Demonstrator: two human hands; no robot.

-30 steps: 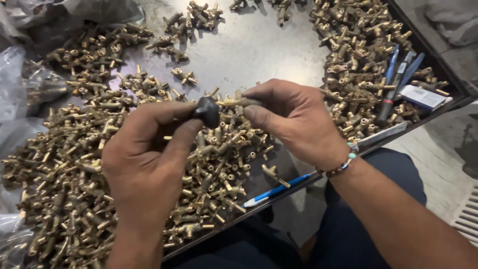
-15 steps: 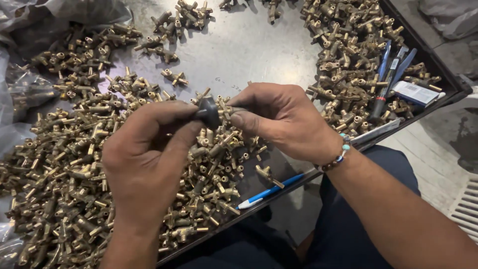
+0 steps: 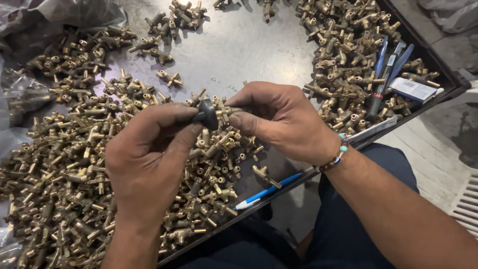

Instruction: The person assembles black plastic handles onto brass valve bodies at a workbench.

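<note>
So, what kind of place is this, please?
Probably a small workshop or factory bench for assembling metal fittings. A metal tray holds heaps of brass fittings, and the left hand and right hand join a black knob to one.

Left hand (image 3: 149, 159) reaching in from 7 o'clock, fingers curled, thumb and forefinger pinched; right hand (image 3: 284, 119) from 4 o'clock, fingertips pinched, meeting it.

Grey metal table (image 3: 244, 50) carries heaped brass fittings (image 3: 55, 164) and pens (image 3: 266, 192).
</note>
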